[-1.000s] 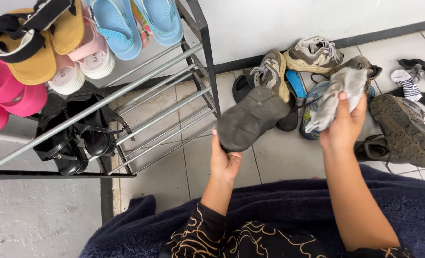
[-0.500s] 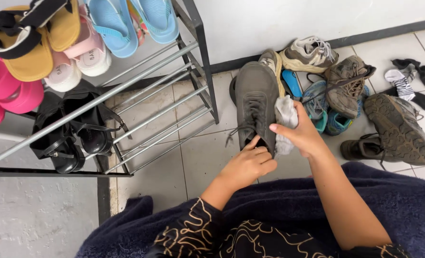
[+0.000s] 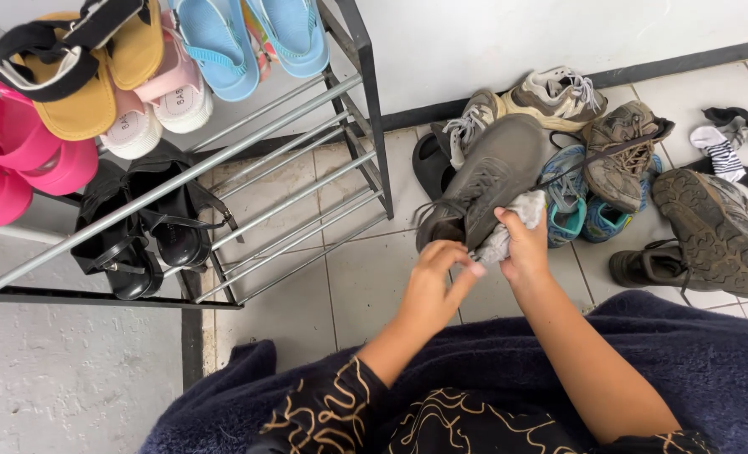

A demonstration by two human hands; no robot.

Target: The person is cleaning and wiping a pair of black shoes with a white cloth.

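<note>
The left hand (image 3: 434, 271) grips the grey shoe (image 3: 485, 178) at its heel. The shoe's long axis runs away toward the wall. The right hand (image 3: 525, 248) pinches a grey cloth (image 3: 508, 229) against its side.

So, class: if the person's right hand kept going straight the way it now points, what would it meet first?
The right hand holds a grey cloth and points up and away from the body, against the grey shoe. It would press into that shoe's side first; depth is hard to judge from one view.
</note>
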